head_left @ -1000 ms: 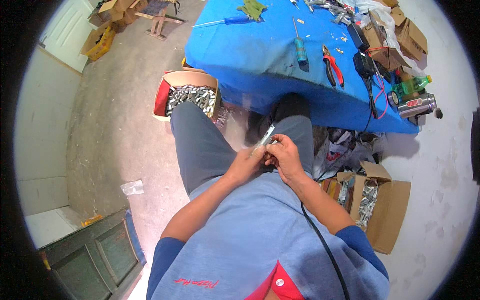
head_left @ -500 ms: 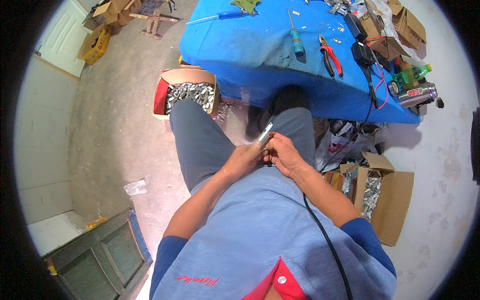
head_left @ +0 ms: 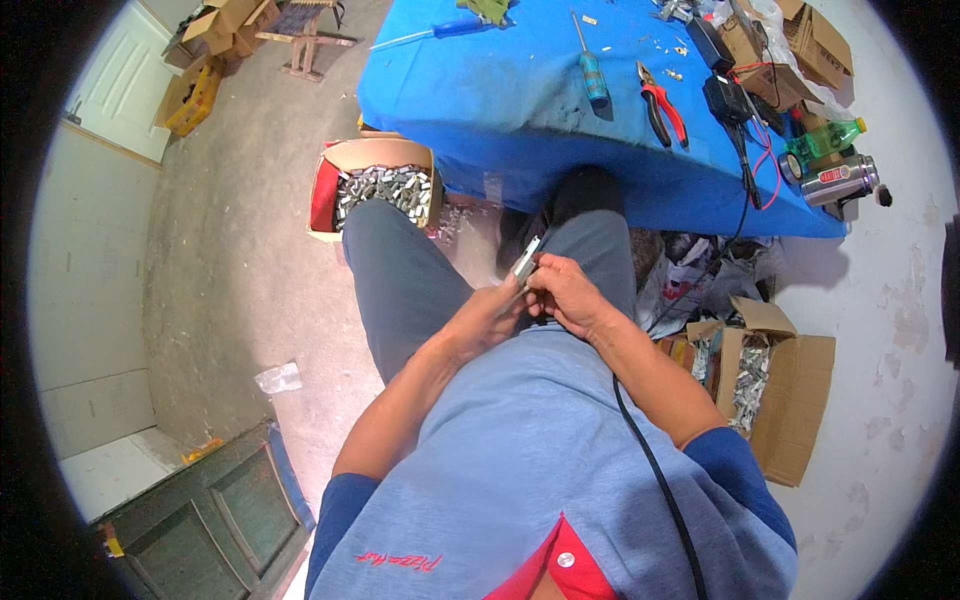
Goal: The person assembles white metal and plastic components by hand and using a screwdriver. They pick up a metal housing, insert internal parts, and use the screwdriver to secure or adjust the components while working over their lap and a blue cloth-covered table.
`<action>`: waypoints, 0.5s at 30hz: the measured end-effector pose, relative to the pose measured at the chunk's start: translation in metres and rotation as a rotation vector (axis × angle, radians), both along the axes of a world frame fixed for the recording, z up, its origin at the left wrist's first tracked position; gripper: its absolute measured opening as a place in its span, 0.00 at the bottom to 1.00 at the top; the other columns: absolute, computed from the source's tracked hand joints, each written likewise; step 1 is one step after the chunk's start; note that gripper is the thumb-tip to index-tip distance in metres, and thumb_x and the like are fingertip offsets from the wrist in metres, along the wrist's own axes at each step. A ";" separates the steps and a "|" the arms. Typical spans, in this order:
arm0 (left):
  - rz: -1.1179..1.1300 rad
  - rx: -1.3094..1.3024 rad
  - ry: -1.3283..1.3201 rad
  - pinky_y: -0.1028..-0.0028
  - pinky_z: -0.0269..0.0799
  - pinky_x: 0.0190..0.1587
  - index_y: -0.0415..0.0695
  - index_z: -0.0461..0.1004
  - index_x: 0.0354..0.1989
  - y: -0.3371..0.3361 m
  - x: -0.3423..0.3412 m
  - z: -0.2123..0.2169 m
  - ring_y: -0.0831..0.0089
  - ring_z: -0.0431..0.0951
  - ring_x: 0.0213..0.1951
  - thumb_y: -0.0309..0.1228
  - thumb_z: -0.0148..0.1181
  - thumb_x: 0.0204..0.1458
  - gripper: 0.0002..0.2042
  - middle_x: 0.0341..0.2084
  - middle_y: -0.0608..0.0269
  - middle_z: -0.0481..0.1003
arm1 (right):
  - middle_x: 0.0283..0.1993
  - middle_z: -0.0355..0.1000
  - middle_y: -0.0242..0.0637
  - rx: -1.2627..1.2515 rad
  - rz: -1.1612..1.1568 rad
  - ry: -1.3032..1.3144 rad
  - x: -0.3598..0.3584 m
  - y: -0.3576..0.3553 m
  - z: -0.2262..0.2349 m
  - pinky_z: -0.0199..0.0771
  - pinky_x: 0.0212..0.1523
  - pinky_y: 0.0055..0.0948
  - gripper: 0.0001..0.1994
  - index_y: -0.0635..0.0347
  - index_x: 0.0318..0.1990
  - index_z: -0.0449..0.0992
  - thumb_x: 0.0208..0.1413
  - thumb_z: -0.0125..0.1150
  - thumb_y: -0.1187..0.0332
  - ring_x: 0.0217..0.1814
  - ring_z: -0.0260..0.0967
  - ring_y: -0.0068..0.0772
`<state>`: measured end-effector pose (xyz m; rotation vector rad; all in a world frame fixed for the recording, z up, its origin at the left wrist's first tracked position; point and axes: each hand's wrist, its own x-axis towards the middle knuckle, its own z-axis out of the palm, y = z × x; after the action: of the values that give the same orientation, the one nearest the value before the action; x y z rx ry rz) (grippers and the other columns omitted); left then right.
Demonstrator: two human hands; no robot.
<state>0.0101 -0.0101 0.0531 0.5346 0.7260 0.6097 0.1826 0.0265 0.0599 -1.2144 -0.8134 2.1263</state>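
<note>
Over my lap, my left hand [head_left: 487, 318] and my right hand [head_left: 566, 293] meet on a small silvery metal part [head_left: 526, 261]. The part sticks up and away from my fingers, a slim rectangular piece. Both hands grip it close together, fingers curled around its lower end. My grey trouser legs lie below the hands. A black cable [head_left: 650, 470] runs down across my blue shirt at the right.
A blue-covered table [head_left: 500, 90] ahead holds a screwdriver [head_left: 592, 70], red-handled pliers [head_left: 660, 105], black adapters and bottles. An open carton of metal parts [head_left: 378, 190] stands at the left of my knee, another carton [head_left: 775, 385] at my right. A green cabinet [head_left: 215, 510] is lower left.
The view has tilted slightly, with the table sliding downward in the picture. My hands stay together on the metal part over my lap.
</note>
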 end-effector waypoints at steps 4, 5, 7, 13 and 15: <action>0.063 -0.017 0.028 0.83 0.40 0.14 0.45 0.65 0.30 0.001 0.003 -0.002 0.87 0.47 0.11 0.60 0.40 0.57 0.27 0.12 0.77 0.56 | 0.30 0.72 0.33 0.095 0.054 -0.143 -0.004 0.009 0.014 0.68 0.24 0.18 0.11 0.66 0.40 0.73 0.52 0.51 0.70 0.26 0.69 0.20; 0.058 -0.017 0.023 0.83 0.41 0.14 0.45 0.66 0.30 0.002 0.003 -0.002 0.87 0.47 0.11 0.61 0.39 0.57 0.28 0.12 0.77 0.56 | 0.29 0.72 0.33 0.122 0.066 -0.153 -0.004 0.011 0.014 0.68 0.24 0.18 0.11 0.67 0.39 0.73 0.52 0.50 0.70 0.25 0.68 0.20; 0.050 -0.018 0.014 0.83 0.42 0.13 0.45 0.66 0.30 0.002 0.003 0.000 0.86 0.47 0.11 0.62 0.36 0.57 0.29 0.11 0.76 0.56 | 0.28 0.71 0.32 0.112 0.063 -0.160 -0.005 0.012 0.020 0.69 0.23 0.17 0.08 0.66 0.36 0.73 0.52 0.50 0.73 0.24 0.66 0.19; 0.147 -0.234 -0.099 0.83 0.44 0.12 0.43 0.70 0.30 0.004 -0.003 -0.013 0.85 0.49 0.10 0.63 0.30 0.57 0.33 0.10 0.75 0.56 | 0.25 0.69 0.31 0.180 0.104 -0.310 -0.007 0.019 0.026 0.68 0.20 0.17 0.06 0.66 0.33 0.74 0.52 0.53 0.73 0.22 0.64 0.17; 0.148 -0.261 -0.083 0.83 0.44 0.12 0.43 0.70 0.30 0.005 -0.003 -0.012 0.85 0.49 0.10 0.63 0.30 0.57 0.33 0.10 0.75 0.56 | 0.24 0.69 0.31 0.191 0.084 -0.339 -0.007 0.020 0.026 0.68 0.20 0.18 0.07 0.66 0.32 0.75 0.50 0.54 0.71 0.22 0.64 0.18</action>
<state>0.0068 -0.0050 0.0411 0.2150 0.7575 0.6589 0.1754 0.0462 0.0863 -1.4786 -1.2034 1.8787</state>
